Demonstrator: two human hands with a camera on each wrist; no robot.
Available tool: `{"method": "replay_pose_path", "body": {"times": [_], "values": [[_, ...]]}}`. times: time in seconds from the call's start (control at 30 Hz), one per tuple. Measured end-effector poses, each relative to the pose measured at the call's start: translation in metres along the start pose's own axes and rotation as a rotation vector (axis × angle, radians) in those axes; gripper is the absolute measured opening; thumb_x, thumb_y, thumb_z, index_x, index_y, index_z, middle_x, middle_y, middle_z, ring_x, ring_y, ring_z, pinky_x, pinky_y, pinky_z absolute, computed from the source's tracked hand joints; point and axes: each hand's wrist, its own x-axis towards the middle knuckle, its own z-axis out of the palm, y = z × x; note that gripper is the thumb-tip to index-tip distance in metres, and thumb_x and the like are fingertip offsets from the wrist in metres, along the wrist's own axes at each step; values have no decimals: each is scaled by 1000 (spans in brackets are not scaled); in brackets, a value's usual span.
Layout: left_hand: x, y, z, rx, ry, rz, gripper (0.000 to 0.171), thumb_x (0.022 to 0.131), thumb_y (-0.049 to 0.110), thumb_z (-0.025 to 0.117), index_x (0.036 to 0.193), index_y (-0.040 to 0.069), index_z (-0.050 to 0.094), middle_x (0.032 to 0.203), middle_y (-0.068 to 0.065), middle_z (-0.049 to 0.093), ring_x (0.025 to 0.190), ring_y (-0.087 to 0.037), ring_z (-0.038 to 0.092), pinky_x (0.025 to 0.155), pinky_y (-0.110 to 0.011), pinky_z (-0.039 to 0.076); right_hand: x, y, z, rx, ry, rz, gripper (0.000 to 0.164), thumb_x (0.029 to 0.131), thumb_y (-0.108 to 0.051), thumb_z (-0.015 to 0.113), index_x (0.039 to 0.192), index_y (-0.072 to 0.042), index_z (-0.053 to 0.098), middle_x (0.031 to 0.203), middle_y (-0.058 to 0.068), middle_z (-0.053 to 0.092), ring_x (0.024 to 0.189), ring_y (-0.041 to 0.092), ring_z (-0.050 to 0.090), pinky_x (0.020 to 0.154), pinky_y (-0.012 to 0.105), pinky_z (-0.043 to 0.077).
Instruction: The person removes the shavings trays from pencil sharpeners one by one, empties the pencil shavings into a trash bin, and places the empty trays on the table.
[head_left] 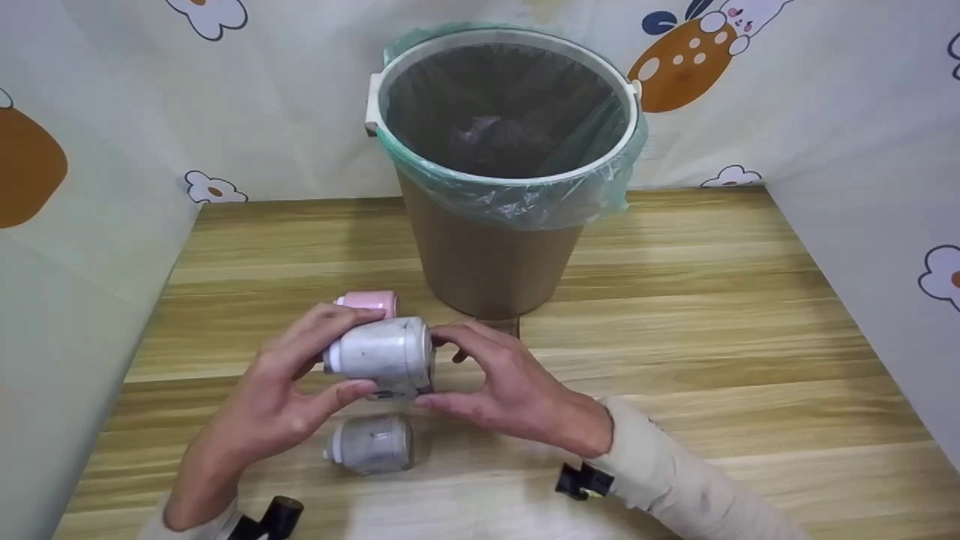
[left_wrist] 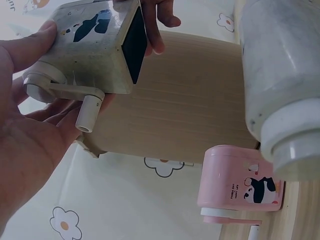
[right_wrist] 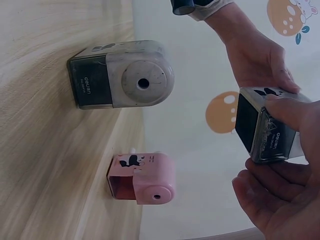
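My left hand (head_left: 281,394) grips a white hand-crank pencil sharpener (head_left: 379,349), thumb on the near side and fingers over the far side. It is lifted above the table, crank (left_wrist: 65,90) toward the left palm. My right hand (head_left: 517,386) holds its other end, where a dark shavings drawer (right_wrist: 275,140) shows. A second white pencil sharpener (head_left: 375,444) stands on the table nearer me, its dark drawer facing right. A pink pencil sharpener (head_left: 371,301) stands farther back, partly hidden behind my left hand; its drawer space (right_wrist: 122,187) looks hollow in the right wrist view.
A tall brown bin (head_left: 487,262) lined with a green plastic bag (head_left: 517,206) stands at the back middle of the wood-grain table (head_left: 712,337). Printed cloth walls (head_left: 285,112) enclose the back and both sides.
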Motion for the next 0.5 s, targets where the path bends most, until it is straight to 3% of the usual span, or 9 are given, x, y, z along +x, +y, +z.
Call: {"method": "replay_pose_path", "body": {"times": [0.5], "values": [[2, -1, 0, -22, -2, 0, 64, 74, -12, 78, 134, 0, 59, 127, -6, 60, 110, -9, 61, 93, -18, 57, -5, 3, -8, 25, 30, -12, 57, 82, -23, 84, 131, -7, 60, 119, 3, 68, 107, 14, 64, 88, 25, 58]]}}
